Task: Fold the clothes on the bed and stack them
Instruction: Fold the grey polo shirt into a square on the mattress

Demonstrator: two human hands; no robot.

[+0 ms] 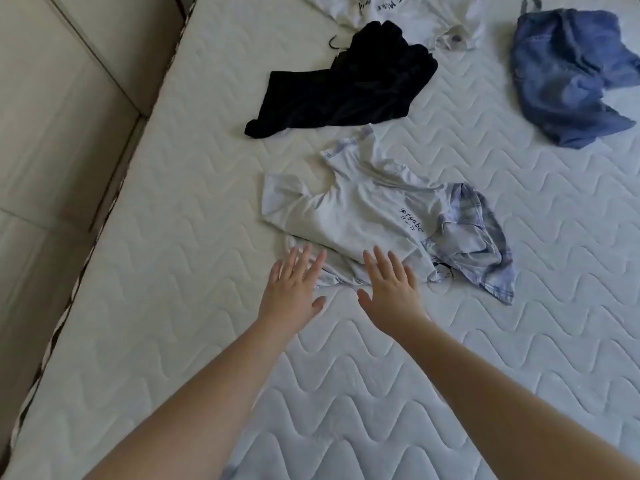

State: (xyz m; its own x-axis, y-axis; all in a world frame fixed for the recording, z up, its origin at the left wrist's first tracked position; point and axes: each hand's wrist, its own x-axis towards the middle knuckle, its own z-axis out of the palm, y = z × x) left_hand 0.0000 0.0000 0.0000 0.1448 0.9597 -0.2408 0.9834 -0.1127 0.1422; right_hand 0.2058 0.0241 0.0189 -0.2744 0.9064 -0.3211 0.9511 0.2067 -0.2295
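Observation:
A crumpled pale grey T-shirt (360, 209) with small dark lettering and bluish checked patches lies in the middle of the quilted mattress (485, 341). My left hand (294, 289) and my right hand (391, 289) reach side by side over its near edge, fingers straight and spread, holding nothing. Whether the fingertips touch the cloth is unclear. Farther back lie a black garment (346, 88), a white printed shirt (415, 19) and a blue denim piece (568, 74), all unfolded.
The mattress's left edge (114, 209) runs diagonally from the top middle to the lower left, with a beige padded surface (52, 133) beyond it. Bare quilted mattress stretches in front of and to the right of the grey shirt.

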